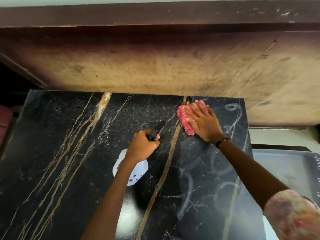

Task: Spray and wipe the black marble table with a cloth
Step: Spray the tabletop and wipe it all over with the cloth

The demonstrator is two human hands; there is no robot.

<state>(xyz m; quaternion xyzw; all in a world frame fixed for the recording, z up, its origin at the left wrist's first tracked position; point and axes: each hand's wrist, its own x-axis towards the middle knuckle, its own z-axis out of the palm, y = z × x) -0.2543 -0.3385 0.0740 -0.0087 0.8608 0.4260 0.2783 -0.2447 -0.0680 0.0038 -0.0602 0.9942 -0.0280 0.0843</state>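
The black marble table [72, 153] with gold and white veins fills the lower view. My left hand [142, 146] is closed around the black trigger head of a spray bottle [156, 129], nozzle pointing toward the far right. The bottle's white body with blue print [136, 172] shows under my wrist. My right hand [201, 121] lies flat, fingers spread, on a pink nubby cloth [183, 116] near the table's far edge. Pale wet smears streak the marble at the right [223, 184].
A worn brown wall [155, 66] rises directly behind the table's far edge. A pale grey tray or bin [285, 167] sits off the table's right side. A pinkish object [5, 116] shows at the far left edge.
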